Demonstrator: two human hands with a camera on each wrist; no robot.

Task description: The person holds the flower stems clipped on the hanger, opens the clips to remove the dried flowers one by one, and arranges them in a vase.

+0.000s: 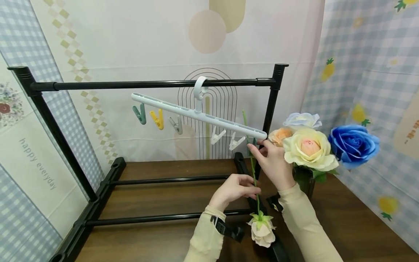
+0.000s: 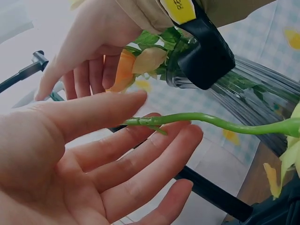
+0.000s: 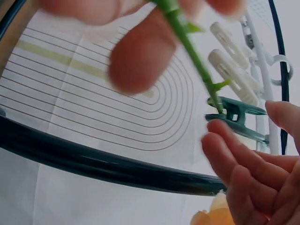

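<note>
A pale rose (image 1: 262,233) hangs head-down, its green stem (image 2: 215,123) running up toward a white hanger (image 1: 183,109). My left hand (image 1: 234,189) holds the stem lightly between thumb and fingers, with the other fingers nearly straight. At the hanger's right end, my right hand (image 1: 273,160) has its thumb and fingers about a dark green clip (image 3: 239,117). The stem's upper part meets the clip's mouth; whether the clip bites on it I cannot tell. Two white clips (image 3: 229,70) sit beside the green one.
The hanger hooks over a black rack bar (image 1: 131,84). Teal (image 1: 140,114), yellow (image 1: 158,119) and grey (image 1: 176,124) clips hang from its left half. A vase (image 1: 304,180) with blue (image 1: 354,145) and yellow (image 1: 310,149) roses stands close to my right forearm.
</note>
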